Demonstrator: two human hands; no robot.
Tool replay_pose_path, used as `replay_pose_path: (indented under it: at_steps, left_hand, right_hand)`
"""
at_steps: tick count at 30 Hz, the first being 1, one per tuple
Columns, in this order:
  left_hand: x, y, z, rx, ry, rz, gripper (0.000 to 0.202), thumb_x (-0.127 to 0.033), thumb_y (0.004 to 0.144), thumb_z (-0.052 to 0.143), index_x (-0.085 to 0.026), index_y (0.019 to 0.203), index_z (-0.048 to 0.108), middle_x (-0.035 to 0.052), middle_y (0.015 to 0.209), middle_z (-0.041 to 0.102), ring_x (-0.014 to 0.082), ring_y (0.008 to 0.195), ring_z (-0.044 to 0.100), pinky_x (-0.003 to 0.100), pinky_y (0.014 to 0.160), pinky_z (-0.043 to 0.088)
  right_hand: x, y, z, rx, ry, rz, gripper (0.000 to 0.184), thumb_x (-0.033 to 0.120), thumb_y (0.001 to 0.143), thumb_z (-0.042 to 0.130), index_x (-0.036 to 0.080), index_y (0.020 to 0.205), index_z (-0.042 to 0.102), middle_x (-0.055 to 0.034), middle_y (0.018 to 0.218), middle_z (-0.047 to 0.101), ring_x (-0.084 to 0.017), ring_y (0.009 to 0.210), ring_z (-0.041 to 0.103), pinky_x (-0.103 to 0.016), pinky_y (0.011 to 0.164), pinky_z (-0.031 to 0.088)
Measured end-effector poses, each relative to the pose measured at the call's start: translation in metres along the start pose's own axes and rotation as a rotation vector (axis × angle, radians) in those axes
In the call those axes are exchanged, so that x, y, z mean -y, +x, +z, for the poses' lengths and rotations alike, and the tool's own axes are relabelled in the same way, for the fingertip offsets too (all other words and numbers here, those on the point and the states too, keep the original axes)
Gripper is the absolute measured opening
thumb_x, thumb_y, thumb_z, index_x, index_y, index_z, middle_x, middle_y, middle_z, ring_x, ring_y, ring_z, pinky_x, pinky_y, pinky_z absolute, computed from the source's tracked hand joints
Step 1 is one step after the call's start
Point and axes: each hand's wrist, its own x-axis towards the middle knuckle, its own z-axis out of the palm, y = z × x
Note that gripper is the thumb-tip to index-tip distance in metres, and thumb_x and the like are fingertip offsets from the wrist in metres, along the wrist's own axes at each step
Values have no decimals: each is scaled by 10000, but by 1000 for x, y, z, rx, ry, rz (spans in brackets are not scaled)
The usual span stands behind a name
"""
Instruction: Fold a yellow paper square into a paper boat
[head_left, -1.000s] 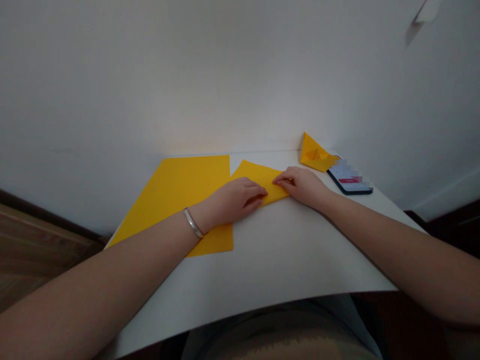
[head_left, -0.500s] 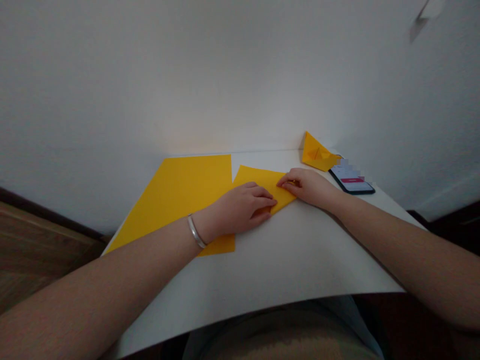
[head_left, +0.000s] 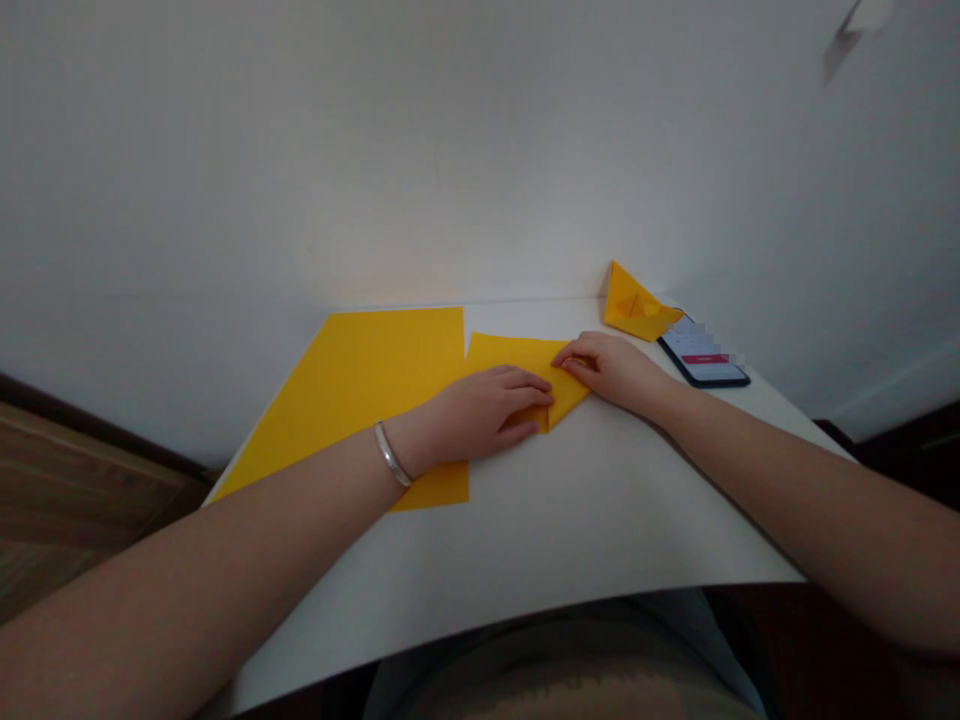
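A folded yellow paper [head_left: 510, 352] lies on the white table [head_left: 570, 510] in front of me. My left hand [head_left: 480, 412], a silver bangle on its wrist, rests flat on the near left part of the fold, fingers stretched toward its right tip. My right hand [head_left: 611, 365] presses its fingertips on the right corner of the same paper, fingers bent and close together. Part of the fold is hidden under both hands.
A stack of flat yellow sheets [head_left: 360, 385] lies at the left of the table, under my left wrist. A finished yellow paper boat [head_left: 636, 308] stands at the back right beside a phone [head_left: 703, 355]. A white wall rises right behind the table.
The folded paper has turned slightly, its right tip swinging toward me. My left hand slid a little right along the fold; my right hand stayed at the right corner.
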Motion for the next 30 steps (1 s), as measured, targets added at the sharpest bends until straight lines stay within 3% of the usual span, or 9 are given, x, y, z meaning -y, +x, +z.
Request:
replay_pose_path:
  at_steps: [14,18,23,27,30]
  left_hand:
    - [1,2,0,20,1,-6,337,-235,895,530,-140,1215,578,100,1250,606,201,1174,528,360,1058,394]
    - [0,1,-1,29,-8,-15,337,-238,895,530,-152,1220,567,97,1256,601,206,1178,525,369,1056,390]
    - [-1,-2,-1,21,-39,-90,305,-256,869,575,-151,1156,571,99,1188,623,212,1101,565,370,996,437]
    - [3,-4,1,33,-21,-37,296,-309,904,543,-163,1156,594,104,1225,603,213,1123,551,367,1001,431]
    - [7,-4,3,21,-9,22,317,-324,923,518,-181,1192,607,99,1241,599,209,1131,547,370,1011,424]
  right_hand:
    - [2,0,2,-5,-12,27,235,181,819,505,192,932,711,-75,959,686,-190,840,606,-305,761,454]
    - [5,-1,-2,11,7,98,256,283,818,553,186,1013,688,-72,949,695,-198,825,612,-306,727,451]
    - [2,-3,-16,161,97,141,435,440,718,680,207,1086,666,-61,1001,700,-217,843,625,-309,730,464]
    - [-12,-5,-25,400,253,80,351,471,710,677,239,971,709,-27,958,720,-218,826,640,-315,724,485]
    - [-22,-6,-27,464,385,-6,295,425,713,682,237,936,729,-16,1004,720,-211,908,641,-315,821,486]
